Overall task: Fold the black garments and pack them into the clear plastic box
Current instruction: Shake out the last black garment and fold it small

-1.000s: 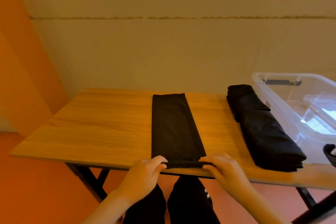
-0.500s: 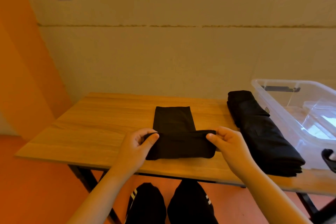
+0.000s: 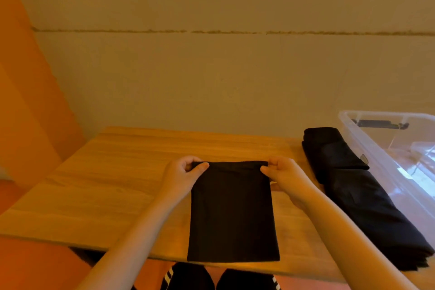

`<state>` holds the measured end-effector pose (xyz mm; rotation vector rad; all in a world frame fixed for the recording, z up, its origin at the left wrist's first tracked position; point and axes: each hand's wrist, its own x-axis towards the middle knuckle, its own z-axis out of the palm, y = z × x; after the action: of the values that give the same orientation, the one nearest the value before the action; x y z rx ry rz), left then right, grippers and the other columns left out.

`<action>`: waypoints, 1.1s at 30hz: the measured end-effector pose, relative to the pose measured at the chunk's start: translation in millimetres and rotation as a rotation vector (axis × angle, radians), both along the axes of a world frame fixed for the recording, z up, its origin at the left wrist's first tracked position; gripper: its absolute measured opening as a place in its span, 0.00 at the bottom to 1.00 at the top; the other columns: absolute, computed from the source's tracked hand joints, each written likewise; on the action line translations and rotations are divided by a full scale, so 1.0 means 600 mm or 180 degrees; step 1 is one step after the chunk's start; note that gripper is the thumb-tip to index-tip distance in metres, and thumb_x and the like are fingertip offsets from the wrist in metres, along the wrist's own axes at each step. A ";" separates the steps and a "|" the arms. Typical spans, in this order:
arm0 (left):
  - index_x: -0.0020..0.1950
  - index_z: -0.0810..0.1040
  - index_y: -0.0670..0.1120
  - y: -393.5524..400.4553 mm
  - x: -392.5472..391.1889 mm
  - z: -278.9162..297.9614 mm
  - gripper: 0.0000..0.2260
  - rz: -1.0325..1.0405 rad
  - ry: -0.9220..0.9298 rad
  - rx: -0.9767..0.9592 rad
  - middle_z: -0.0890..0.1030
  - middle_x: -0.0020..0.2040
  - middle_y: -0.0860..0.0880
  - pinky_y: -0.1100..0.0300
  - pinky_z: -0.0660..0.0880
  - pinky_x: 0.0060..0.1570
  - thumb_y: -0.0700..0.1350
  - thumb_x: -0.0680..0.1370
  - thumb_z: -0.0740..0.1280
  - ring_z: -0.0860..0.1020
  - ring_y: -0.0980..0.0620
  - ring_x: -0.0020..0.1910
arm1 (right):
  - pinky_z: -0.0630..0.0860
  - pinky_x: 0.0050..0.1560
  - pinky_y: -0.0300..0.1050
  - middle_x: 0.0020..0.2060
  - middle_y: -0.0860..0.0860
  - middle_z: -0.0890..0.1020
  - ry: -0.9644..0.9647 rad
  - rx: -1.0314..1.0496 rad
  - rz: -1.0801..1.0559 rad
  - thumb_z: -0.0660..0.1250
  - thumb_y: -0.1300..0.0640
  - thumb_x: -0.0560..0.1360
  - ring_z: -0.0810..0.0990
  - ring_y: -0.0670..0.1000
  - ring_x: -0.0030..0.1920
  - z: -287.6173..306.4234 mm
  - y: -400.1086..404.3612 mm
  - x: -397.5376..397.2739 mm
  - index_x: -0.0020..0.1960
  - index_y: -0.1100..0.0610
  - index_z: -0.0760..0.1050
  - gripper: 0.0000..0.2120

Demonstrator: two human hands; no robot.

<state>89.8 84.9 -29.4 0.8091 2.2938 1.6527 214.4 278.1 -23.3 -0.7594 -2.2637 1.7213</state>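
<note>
- A folded black garment [image 3: 231, 214] is laid flat on the wooden counter [image 3: 113, 176], its near edge at the counter's front edge.
- Its far left corner is pinched by the left hand [image 3: 182, 175], whose grip is closed on the cloth.
- Its far right corner is pinched likewise by the right hand [image 3: 286, 176].
- A stack of black garments [image 3: 360, 198] is seen to the right, just beside the clear plastic box [image 3: 376, 148].
</note>
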 end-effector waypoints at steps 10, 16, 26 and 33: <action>0.48 0.75 0.49 0.119 -0.142 -0.106 0.03 0.0437 -0.0120 -0.0893 0.75 0.42 0.55 0.67 0.67 0.36 0.46 0.79 0.63 0.75 0.54 0.46 | 0.77 0.45 0.46 0.39 0.50 0.80 -0.0479 0.0870 -0.0569 0.61 0.54 0.79 0.76 0.47 0.38 -0.088 0.055 -0.150 0.46 0.53 0.74 0.05; 0.44 0.76 0.50 0.122 -0.137 -0.117 0.03 0.0828 0.0393 -0.0675 0.75 0.38 0.57 0.70 0.67 0.35 0.46 0.76 0.68 0.73 0.62 0.38 | 0.68 0.31 0.34 0.35 0.47 0.77 -0.0156 0.1510 -0.0897 0.65 0.56 0.76 0.76 0.44 0.34 -0.117 0.054 -0.151 0.44 0.51 0.72 0.03; 0.52 0.79 0.47 0.128 -0.147 -0.125 0.06 0.0912 0.0890 -0.0998 0.76 0.45 0.55 0.73 0.67 0.37 0.42 0.79 0.63 0.74 0.58 0.43 | 0.74 0.41 0.36 0.41 0.45 0.76 0.0130 0.1521 -0.0891 0.64 0.62 0.76 0.75 0.44 0.40 -0.128 0.058 -0.160 0.56 0.52 0.75 0.11; 0.46 0.75 0.51 0.128 -0.144 -0.116 0.05 0.0837 0.0649 -0.0821 0.75 0.39 0.58 0.71 0.66 0.34 0.42 0.79 0.63 0.74 0.61 0.39 | 0.73 0.33 0.30 0.37 0.47 0.77 0.0385 0.0954 -0.1113 0.63 0.63 0.75 0.75 0.43 0.35 -0.122 0.058 -0.159 0.47 0.51 0.75 0.08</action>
<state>3.5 162.0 -99.1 0.6683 2.7860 1.3760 119.0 313.1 -96.4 -0.8912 -2.0896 1.2065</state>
